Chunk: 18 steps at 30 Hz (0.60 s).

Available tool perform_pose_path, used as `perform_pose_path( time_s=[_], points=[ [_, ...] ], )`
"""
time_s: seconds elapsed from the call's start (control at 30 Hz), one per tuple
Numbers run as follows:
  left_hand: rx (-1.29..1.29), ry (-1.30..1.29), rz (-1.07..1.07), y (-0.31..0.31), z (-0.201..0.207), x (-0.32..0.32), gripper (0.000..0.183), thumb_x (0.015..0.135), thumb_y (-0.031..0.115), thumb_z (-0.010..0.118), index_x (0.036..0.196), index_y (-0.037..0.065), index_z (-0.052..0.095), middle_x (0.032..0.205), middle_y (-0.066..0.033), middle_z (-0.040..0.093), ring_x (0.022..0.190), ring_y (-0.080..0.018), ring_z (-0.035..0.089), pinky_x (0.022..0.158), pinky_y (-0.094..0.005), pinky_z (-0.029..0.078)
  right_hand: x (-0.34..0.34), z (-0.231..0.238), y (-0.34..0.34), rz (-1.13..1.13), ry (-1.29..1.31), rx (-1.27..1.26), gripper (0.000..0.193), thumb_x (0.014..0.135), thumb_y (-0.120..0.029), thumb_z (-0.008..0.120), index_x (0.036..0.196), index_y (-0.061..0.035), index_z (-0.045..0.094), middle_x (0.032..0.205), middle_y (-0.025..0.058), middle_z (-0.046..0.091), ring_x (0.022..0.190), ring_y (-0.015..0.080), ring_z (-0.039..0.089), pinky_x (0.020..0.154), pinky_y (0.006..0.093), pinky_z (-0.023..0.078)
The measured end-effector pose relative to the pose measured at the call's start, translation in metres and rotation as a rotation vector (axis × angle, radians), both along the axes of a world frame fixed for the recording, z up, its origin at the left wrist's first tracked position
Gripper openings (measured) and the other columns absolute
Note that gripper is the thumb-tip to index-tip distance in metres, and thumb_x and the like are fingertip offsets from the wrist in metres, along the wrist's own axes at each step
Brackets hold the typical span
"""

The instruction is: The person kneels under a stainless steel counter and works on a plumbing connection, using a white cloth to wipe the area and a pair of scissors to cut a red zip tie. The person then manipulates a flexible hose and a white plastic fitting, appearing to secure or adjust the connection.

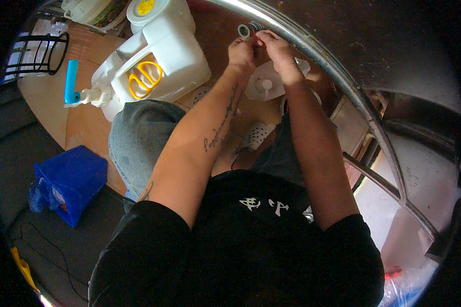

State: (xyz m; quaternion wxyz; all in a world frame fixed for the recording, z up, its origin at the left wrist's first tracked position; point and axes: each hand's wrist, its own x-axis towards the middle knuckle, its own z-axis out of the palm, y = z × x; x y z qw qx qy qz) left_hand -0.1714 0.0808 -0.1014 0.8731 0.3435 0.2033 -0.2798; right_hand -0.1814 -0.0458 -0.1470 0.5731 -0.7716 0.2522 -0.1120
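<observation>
Both my hands meet at the top middle, arms stretched out. My left hand (pixel 242 52) has its fingers closed round a small grey ring-ended fitting (pixel 245 31). My right hand (pixel 276 47) pinches the same piece from the right, near its dark ridged part. A bit of red shows between the fingers; the rest of the piece is hidden. Below the hands lies a whitish translucent plastic piece (pixel 266 86) with a round knob, partly behind my right forearm. To the left, a white jerrycan (pixel 176 51) lies on its side, with a blue spout (pixel 72 82) and a yellow looped handle (pixel 145 80) like scissors' grips.
A curved metal rail (pixel 338 71) runs close along the right of my hands. Past it is a dark tabletop (pixel 389 46). A blue bag (pixel 71 184) rests on a dark seat (pixel 15 153) at left. A black wire rack (pixel 41 53) stands at far left.
</observation>
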Motion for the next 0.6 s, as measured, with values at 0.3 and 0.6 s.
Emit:
perform_pose_path(
  time_s=[0.3, 0.6],
  points=[
    [-0.040, 0.002, 0.059, 0.000, 0.007, 0.001, 0.013, 0.094, -0.002, 0.058, 0.084, 0.004, 0.052, 0.074, -0.0103, 0.061, 0.065, -0.0217, 0.061, 0.058, -0.0393, 0.055, -0.008, -0.016, -0.041, 0.046, 0.073, 0.759, 0.017, 0.095, -0.028, 0.064, 0.099, -0.0125, 0.070, 0.090, -0.0004, 0.069, 0.083, 0.0135, 0.061, 0.079, 0.0293, 0.048],
    [-0.028, 0.039, 0.065, 0.002, 0.021, 0.004, 0.005, 0.093, 0.001, 0.061, 0.094, 0.005, 0.058, 0.079, -0.0092, 0.065, 0.064, -0.0193, 0.061, 0.054, -0.0330, 0.052, -0.001, 0.003, -0.037, 0.117, 0.164, 0.758, 0.016, 0.094, -0.028, 0.065, 0.093, -0.0129, 0.069, 0.086, -0.0010, 0.067, 0.080, 0.0135, 0.061, 0.075, 0.0290, 0.049]
  ],
)
